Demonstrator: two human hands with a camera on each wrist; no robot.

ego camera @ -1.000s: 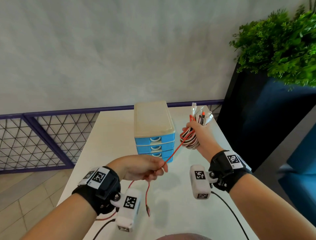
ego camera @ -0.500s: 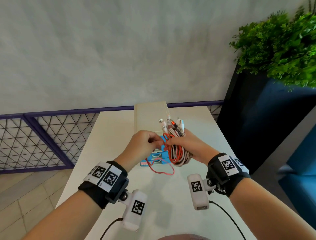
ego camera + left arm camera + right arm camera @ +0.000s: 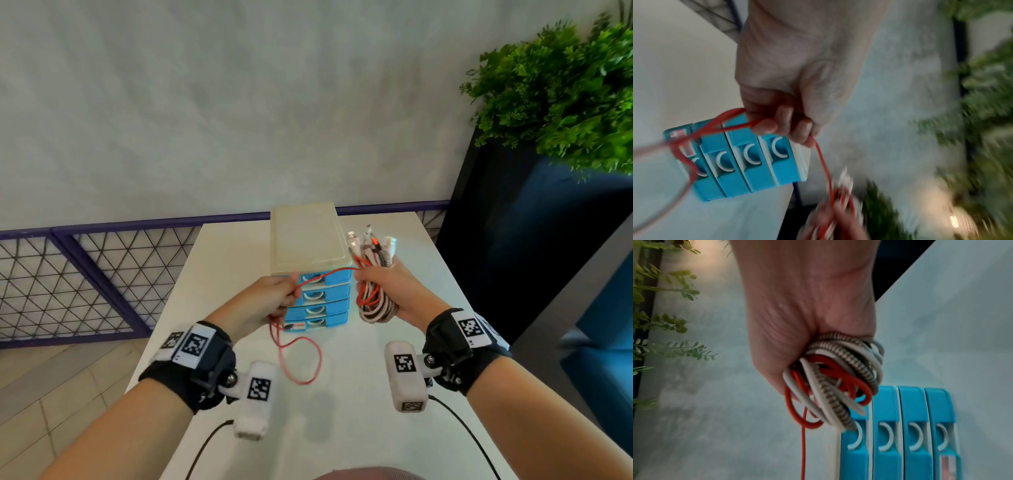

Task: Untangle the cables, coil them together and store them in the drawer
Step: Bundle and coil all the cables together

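My right hand (image 3: 387, 287) grips a coiled bundle of red, white and braided cables (image 3: 375, 301), their plugs (image 3: 371, 240) sticking up above the fist; the coil (image 3: 834, 382) fills that fist (image 3: 807, 331) in the right wrist view. A loose red cable (image 3: 325, 274) runs from the bundle leftward to my left hand (image 3: 274, 298), which pinches it (image 3: 824, 162) between curled fingers (image 3: 785, 123). The red tail (image 3: 301, 359) hangs in a loop down to the table. Both hands hover in front of a small drawer unit (image 3: 308, 240) with several blue drawers (image 3: 322, 310), all pushed in.
The white table (image 3: 359, 428) stretches toward me below the hands. A purple mesh fence (image 3: 85, 274) borders its left and far side. A dark planter with a green plant (image 3: 565, 102) stands at the right, with a grey wall behind.
The hands were together at the bundle half a second ago. Now they have drawn apart, with the left pulling a stretch of red cable leftward and the right carrying the bundle to the right.
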